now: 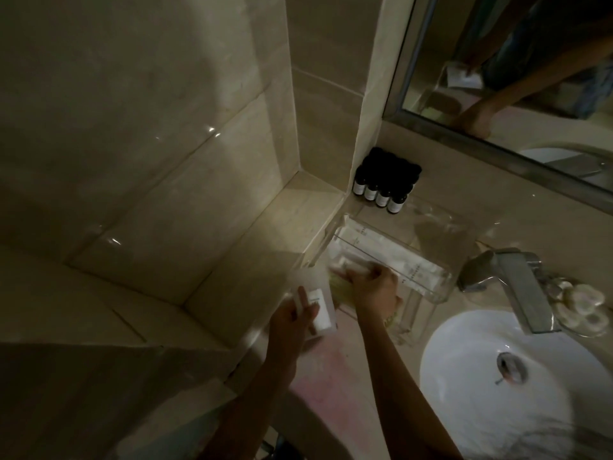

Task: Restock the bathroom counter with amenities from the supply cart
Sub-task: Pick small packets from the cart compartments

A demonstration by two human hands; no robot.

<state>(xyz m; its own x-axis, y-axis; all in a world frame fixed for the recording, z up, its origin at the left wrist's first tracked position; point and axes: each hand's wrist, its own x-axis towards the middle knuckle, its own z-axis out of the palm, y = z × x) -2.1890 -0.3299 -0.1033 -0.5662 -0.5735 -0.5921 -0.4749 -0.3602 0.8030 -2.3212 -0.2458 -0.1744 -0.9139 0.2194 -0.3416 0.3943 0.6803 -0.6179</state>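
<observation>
A small white box (319,310) sits in the left hand (292,322), a digit curled across its top, held just left of the clear acrylic tray (442,288) and above the counter (331,376). The right hand (373,285) reaches into the tray's near end, fingers bent onto the white packets (381,252) lying there. Blur hides whether it grips one or only presses. Behind the tray, four dark bottles (381,194) stand in a row by the wall. The faucet (517,283) and white basin (464,376) lie to the right.
</observation>
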